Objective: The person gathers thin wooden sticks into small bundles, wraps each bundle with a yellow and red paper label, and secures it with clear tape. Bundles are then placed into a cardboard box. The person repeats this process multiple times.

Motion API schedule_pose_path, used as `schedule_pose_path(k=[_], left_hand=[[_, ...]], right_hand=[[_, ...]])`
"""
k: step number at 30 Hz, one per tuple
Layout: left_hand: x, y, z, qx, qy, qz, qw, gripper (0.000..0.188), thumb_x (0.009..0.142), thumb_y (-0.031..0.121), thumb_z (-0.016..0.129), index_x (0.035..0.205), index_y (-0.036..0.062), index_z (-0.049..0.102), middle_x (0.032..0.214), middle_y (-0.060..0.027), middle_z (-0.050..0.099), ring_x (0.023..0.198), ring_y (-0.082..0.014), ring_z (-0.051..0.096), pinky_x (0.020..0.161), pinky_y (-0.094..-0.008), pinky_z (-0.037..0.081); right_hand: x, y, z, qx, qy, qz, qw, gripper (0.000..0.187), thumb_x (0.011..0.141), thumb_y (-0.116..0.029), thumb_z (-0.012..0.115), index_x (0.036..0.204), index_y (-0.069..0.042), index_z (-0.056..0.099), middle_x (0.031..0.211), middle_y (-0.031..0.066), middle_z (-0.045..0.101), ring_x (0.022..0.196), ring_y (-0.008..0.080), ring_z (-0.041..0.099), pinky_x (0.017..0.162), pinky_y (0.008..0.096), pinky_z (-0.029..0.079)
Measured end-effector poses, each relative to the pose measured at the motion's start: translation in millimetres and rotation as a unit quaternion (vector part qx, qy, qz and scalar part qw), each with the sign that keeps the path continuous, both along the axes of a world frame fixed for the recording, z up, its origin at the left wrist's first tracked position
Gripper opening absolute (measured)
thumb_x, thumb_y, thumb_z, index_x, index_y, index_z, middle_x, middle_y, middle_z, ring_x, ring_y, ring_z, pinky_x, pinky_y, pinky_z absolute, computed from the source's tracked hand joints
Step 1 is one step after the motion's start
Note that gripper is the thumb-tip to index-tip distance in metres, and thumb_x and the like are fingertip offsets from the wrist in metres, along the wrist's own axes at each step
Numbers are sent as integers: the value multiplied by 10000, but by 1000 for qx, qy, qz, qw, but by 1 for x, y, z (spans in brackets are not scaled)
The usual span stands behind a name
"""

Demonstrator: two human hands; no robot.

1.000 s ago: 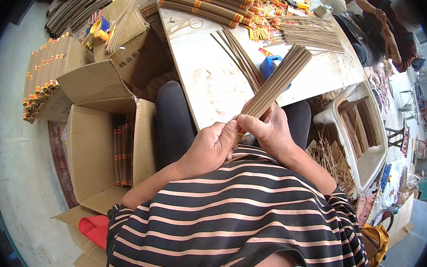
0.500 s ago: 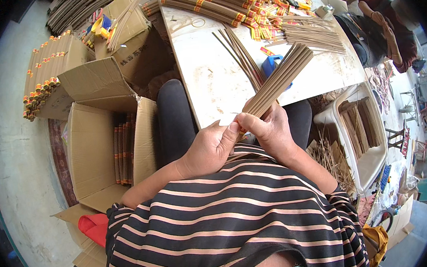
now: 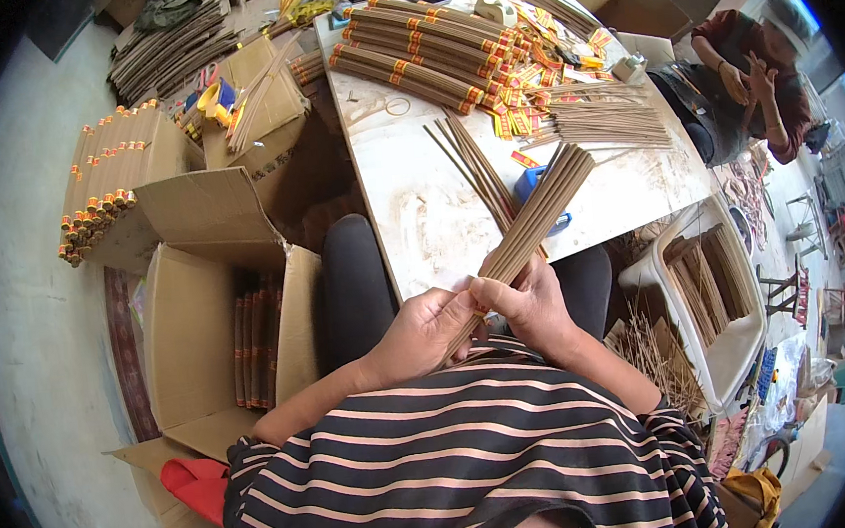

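Both hands grip a bundle of brown incense sticks (image 3: 544, 207) held over my lap at the table's near edge. Its far end slants up to the right, and the lower end passes beneath my fingers. My left hand (image 3: 426, 329) is closed round the lower part. My right hand (image 3: 533, 307) wraps the bundle just above, its thumb pressing where a bit of red and yellow label shows. Beyond the bundle, loose incense sticks (image 3: 474, 166) lie on the white table (image 3: 408, 206), beside a blue tape dispenser (image 3: 527, 184) partly hidden by the bundle.
Labelled incense bundles (image 3: 411, 51) and red-yellow paper labels (image 3: 520, 117) lie at the table's back. An open cardboard box (image 3: 175, 333) holding bundles stands left; a white bin (image 3: 642, 281) of sticks stands right. Another person (image 3: 761, 88) sits at the far right.
The view has shifted so the table sits lower in the picture. A white scrap by my fingers no longer shows, and the bundle's lower end has come into sight. The other person's hands have moved.
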State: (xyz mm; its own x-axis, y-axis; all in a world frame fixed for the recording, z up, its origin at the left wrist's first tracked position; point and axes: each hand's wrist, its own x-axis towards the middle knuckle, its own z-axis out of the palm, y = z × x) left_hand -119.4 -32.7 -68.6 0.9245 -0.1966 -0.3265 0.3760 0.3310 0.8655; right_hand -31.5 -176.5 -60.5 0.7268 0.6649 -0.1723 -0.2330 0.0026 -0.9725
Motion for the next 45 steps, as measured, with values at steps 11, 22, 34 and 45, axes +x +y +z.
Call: schedule_pose_path(k=[11,22,34,45], left_hand=[[2,1,8,-14,40,-79,996,461,951,410,333,1043,-8,502,748,-47,538,650,-100,500,595,-186,422],[-1,-1,1,0,-4,-53,999,447,947,422,345,1023,8,495,689,-27,507,590,-78,430,554,-180,369],[-2,-3,1,-18,-4,2,1000,533,930,427,374,1217,-21,369,721,-51,505,591,-66,466,523,-151,406],[0,4,-8,-47,-8,-31,998,393,955,403,340,996,35,470,696,-30,509,567,-54,472,517,-141,408]], right_hand=[[-4,-7,2,42,23,15,999,223,793,-211,658,774,-14,556,661,25,552,613,88,527,553,216,433],[7,-13,-6,62,-2,59,996,774,680,-324,780,1247,32,391,1198,172,477,1136,235,459,956,353,370],[8,-22,-5,-132,-305,17,943,353,702,-359,732,702,-18,641,847,106,576,840,220,529,741,339,429],[-3,-17,-12,-53,-229,4,972,232,777,-203,689,687,-2,617,634,64,585,568,107,524,477,254,427]])
